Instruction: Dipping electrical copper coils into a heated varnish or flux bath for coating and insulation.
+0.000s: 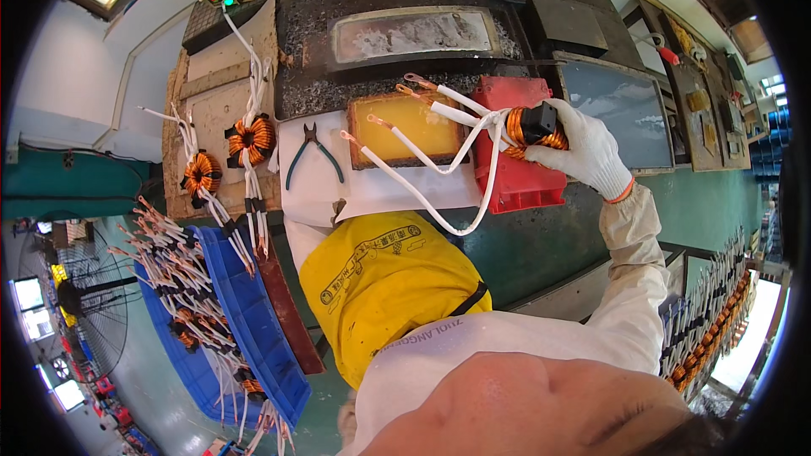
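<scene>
My right hand (583,148), in a white knit glove, is closed around a ring-shaped copper-wire coil (528,128) with a black block on it. The coil is at a red plastic bin (519,177); whether it rests on the bin cannot be told. Several white sleeved leads (435,160) reach left from the coil, ending in copper lugs, some over a shallow tray (405,131) of amber-yellow material. Diagonal cutting pliers (314,156) with dark green handles lie on white paper left of that tray. My left hand is out of view.
Behind is a rectangular pot (414,34) with a silvery, crusted surface. Two more coils (252,139) with white leads lie on boards at left. A blue crate (253,321) holds many coils at lower left; more coils (705,329) stand in rows at right.
</scene>
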`<state>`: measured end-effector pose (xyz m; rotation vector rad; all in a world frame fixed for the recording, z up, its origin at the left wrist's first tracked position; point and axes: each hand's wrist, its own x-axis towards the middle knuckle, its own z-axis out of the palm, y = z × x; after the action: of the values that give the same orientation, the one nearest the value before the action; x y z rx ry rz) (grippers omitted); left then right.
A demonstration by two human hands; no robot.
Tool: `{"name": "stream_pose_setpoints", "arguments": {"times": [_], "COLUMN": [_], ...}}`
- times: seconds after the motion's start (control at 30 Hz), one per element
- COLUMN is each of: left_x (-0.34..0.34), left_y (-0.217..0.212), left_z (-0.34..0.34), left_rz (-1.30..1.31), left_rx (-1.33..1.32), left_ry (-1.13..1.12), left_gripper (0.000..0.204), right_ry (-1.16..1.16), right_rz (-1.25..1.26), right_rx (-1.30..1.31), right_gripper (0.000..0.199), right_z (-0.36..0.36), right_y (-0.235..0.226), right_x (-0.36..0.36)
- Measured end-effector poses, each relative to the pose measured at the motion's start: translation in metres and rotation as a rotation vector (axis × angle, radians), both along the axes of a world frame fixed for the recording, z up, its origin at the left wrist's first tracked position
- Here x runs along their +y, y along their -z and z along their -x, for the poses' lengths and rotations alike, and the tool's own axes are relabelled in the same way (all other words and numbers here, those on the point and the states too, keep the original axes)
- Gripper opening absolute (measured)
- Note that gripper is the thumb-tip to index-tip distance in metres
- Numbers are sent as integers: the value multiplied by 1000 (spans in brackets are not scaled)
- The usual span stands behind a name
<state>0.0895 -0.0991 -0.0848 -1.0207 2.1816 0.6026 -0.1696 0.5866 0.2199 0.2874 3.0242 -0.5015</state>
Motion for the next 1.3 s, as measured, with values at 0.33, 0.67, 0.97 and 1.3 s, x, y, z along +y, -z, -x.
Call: {"name": "stream_pose_setpoints", "arguments": {"times": [0.33,0.67,0.97,1.3], "left_x": [-42,-60,-41,-29], "left_y": [15,30,49,45], "left_z": [18,22,0,-37], "left_rz": [10,-7,-42,-19], "left_rx": [1,-8,-1,4], "left_ry": [110,179,176,161], "left_gripper": [34,34,34,34], "right_ry": [55,116,155,152], "right_rz": [-16,0,-14,-32], "right_rx": [46,84,80,105], "right_gripper": [74,72,68,64], "right_z": [-8,-8,-8,-8], "right_y": [6,6,7,7], "right_x": [3,-7,-14,-16]}}
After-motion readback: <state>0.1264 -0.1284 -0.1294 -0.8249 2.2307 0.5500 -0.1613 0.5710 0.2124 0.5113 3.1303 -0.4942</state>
